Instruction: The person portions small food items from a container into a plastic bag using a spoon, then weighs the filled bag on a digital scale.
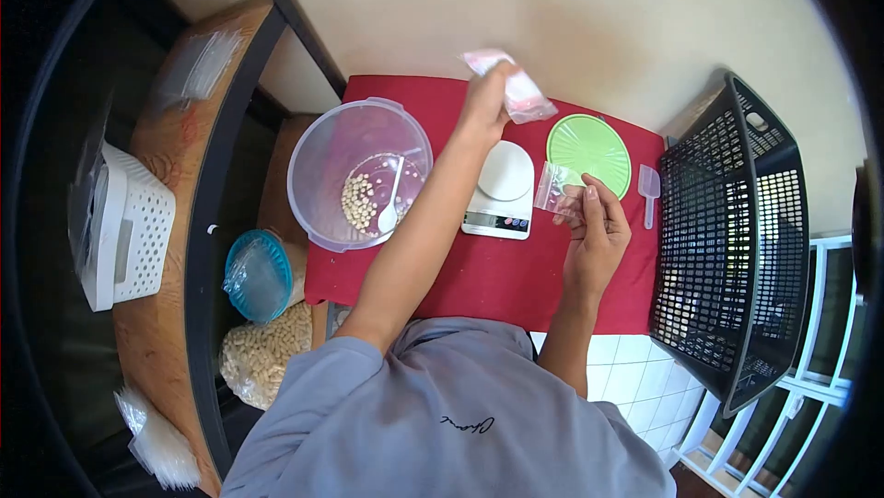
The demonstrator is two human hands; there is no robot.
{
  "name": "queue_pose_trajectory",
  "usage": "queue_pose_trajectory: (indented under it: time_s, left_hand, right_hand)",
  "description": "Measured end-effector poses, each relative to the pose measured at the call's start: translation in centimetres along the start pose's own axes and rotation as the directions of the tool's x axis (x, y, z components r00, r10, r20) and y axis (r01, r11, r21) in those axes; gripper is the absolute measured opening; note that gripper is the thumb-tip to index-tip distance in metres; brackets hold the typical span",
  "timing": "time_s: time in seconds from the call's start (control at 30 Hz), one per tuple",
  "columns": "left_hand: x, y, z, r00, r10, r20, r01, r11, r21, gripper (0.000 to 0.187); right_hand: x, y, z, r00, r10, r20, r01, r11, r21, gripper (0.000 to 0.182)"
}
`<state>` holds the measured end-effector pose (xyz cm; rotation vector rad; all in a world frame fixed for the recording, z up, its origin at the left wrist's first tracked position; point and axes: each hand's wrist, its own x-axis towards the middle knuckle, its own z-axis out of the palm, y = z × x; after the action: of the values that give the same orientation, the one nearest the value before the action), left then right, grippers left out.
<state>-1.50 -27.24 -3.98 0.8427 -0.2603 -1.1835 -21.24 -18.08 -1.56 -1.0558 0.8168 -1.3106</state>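
My left hand [490,98] is closed around a pink and white plastic packet [521,93], held up past the kitchen scale near the wall. A small clear zip bag [555,190] is pinched in my right hand [597,222], in front of the green lid [589,153]. The white scale [505,171] stands between the two hands, its platform bare and its display at the near side. Left of my left forearm is a large clear tub [318,162] with pale nuts [357,203] and a white spoon [391,208] inside.
A clear scoop [649,183] lies on the red cloth [479,291] beside a tall black crate [714,249] at the right. On the left are a wooden shelf [147,328] with a white basket [143,222], a blue-lidded container [259,275] and a big bag of nuts [267,355].
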Motion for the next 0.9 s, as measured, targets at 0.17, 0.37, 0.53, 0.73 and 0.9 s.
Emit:
queue_pose_trajectory:
  time_s: [0.17,0.37,0.53,0.73,0.9]
  left_hand:
    - [5.8,-7.7,-4.1,0.955,-0.055,-0.292,0.101,0.985,0.143,0.031]
    - [9.7,-9.9,-8.5,0.824,0.205,-0.529,-0.059,0.958,0.280,0.065]
    - [8.6,-8.4,-9.3,0.738,0.394,-0.548,0.137,0.708,0.693,0.092]
    - [-2.1,-4.2,-2.8,0.939,0.173,-0.299,-0.117,0.974,0.196,0.038]
    - [-12.0,0.0,-2.0,0.969,0.123,0.214,-0.179,0.947,0.266,0.037]
  right_hand:
    - [1.3,0.8,-1.3,0.993,0.102,-0.061,-0.100,0.994,0.033,0.020]
    - [5.2,-1.0,-1.2,0.992,0.084,-0.096,-0.081,0.996,0.037,0.020]
    - [7.1,-2.1,0.6,0.999,0.022,-0.044,-0.019,0.998,0.064,0.019]
    - [6.9,-2.3,1.9,0.996,-0.018,0.089,0.017,1.000,0.012,0.016]
    - [4.4,-1.8,1.7,0.983,0.018,0.180,-0.011,0.999,-0.045,0.016]
